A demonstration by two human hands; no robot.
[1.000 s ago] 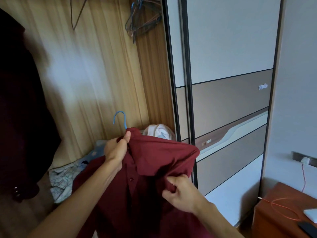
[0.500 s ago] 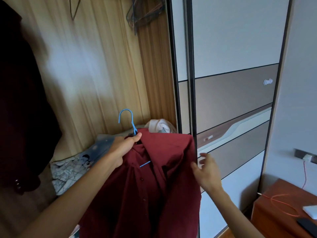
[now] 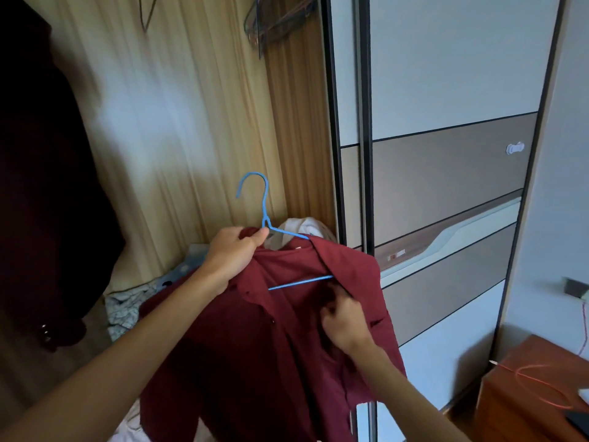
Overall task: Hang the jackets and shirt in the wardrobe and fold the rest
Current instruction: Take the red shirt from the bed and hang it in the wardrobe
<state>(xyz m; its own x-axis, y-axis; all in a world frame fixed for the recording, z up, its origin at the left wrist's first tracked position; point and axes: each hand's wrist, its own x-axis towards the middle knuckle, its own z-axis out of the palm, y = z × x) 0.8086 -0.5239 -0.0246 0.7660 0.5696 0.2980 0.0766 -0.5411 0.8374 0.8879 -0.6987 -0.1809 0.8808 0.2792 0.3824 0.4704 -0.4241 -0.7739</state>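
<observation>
Right hand [image 3: 344, 323] is back in from the shirt's outer edge, and it no longer hangs spread. Its fingers are curled and pinching the front cloth of the maroon shirt [image 3: 255, 362], just under the hanger's cross bar. Left hand [image 3: 231, 256] grips the collar, bunched against the neck of the blue hanger [image 3: 264, 212]. The shirt hangs in front of the open wardrobe [image 3: 191, 122], draped over that hanger. The hook stands upright above the left fist, opening to the left, and the bar runs across and tilts up to the right. The left hand is nearer the hook, so the lift looks to be its job. The spare hangers [image 3: 274, 23] sit high above and slightly right, so the rail must be up there, out of view. The left arm reaches up and forward; the right arm is bent lower.
</observation>
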